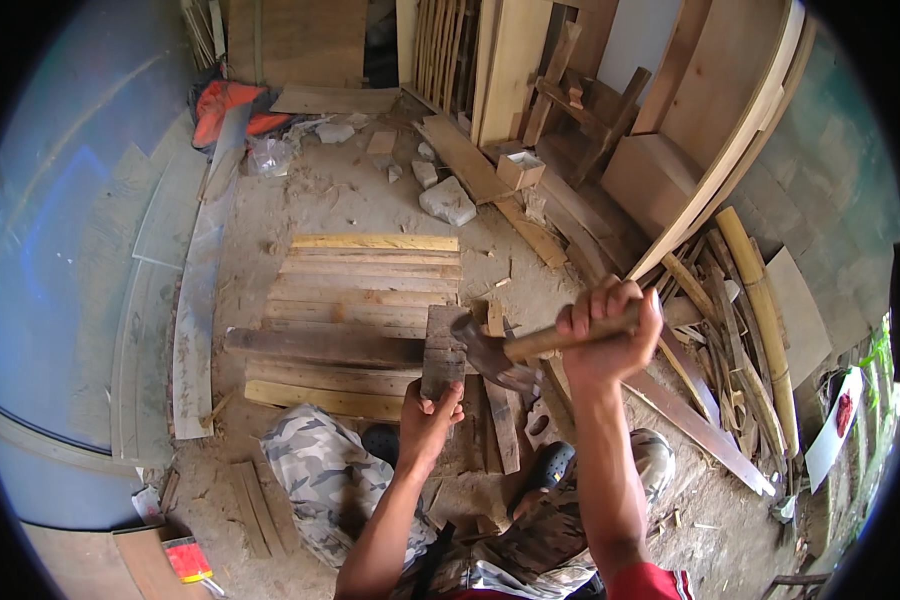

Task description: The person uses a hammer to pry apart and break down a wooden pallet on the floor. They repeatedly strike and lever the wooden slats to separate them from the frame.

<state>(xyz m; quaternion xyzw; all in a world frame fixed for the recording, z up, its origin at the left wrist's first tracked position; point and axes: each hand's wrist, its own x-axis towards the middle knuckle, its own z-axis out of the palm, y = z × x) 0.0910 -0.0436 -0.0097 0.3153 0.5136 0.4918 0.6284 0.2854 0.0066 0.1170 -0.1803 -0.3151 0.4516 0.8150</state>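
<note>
"Red-and-yellow packet, lower left: lettering?"
"Too small to read. Right hand clenches hammer; left hand grasps block near right ends of slats, wood strips alongside."

Dirt floor: slatted wooden panel, grey stone block, clear plastic bag, loose planks.

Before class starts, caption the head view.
Right hand grips a hammer; left hand holds a wooden block near wooden slats.
</note>
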